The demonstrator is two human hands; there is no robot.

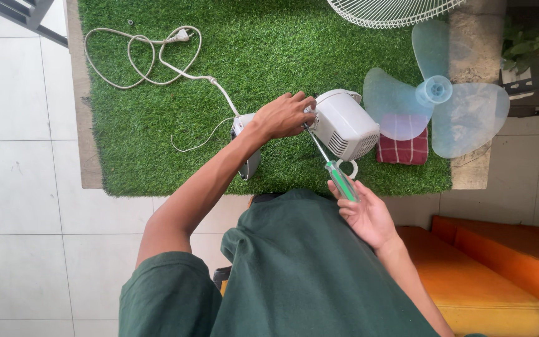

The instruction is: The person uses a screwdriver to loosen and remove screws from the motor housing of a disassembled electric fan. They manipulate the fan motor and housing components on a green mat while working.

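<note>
A white fan motor housing [344, 125] lies on its side on a table covered with green artificial grass [176, 156]. My left hand [282, 115] grips the housing's left end, fingers curled over it. My right hand [364, 212] holds a screwdriver with a green handle [342, 180]; its metal shaft runs up and to the left, with the tip at the housing next to my left hand. The fan's grey-white base piece [249, 163] shows just below my left wrist.
A translucent blue three-blade fan propeller [435, 93] rests on the table's right end, partly over a red checked cloth [403, 150]. A white wire guard [394, 11] lies at the top edge. The white power cord [151, 56] is looped at upper left. An orange cushion [494, 274] sits at lower right.
</note>
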